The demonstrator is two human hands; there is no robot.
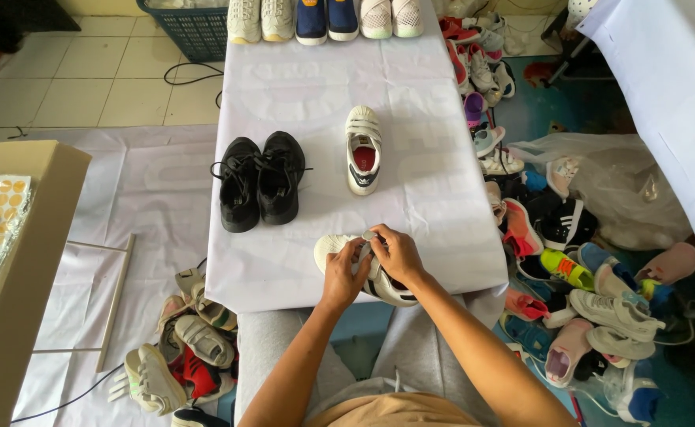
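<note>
A small white shoe with dark stripes [333, 247] lies at the near edge of the white-covered table [442, 229]. My left hand [343, 273] grips its upper near the strap. My right hand [396, 253] pinches the strap at the top of the same shoe. Its matching white shoe [362, 149] with a red insole stands alone farther up the table. A pair of black lace-up sneakers [259, 180] sits to the left of it.
Three pairs of shoes [325, 17] line the table's far end. A heap of mixed shoes [557, 261] covers the floor on the right, another small heap [189, 348] on the left. A cardboard box [23, 261] with sticker sheets stands far left; a blue basket [189, 30] behind.
</note>
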